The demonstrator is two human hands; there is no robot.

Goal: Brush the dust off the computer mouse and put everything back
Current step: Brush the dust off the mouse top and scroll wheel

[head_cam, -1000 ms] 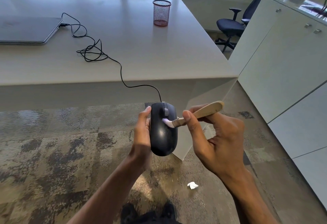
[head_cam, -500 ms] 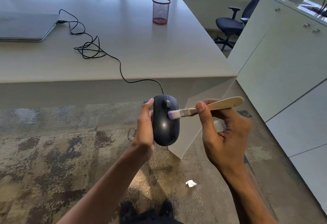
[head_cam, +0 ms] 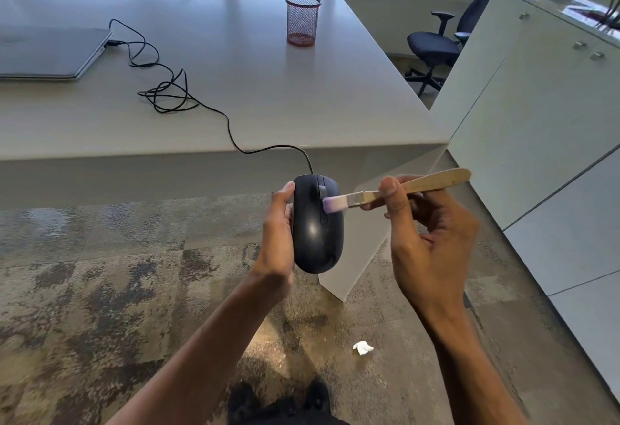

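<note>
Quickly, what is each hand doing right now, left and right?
Left hand: holds the black mouse from its side.
Right hand: pinches the wooden brush, bristles on the mouse.

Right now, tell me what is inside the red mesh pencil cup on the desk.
Through the mesh, the red mesh pencil cup looks empty: nothing sticks out above its rim. Its solid base hides anything small lying flat at the bottom.

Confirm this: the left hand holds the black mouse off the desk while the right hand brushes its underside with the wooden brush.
Wrong in one respect: the head view shows the brush in the right hand on the top of the mouse, by the scroll wheel. The left hand does hold it off the desk.
</note>
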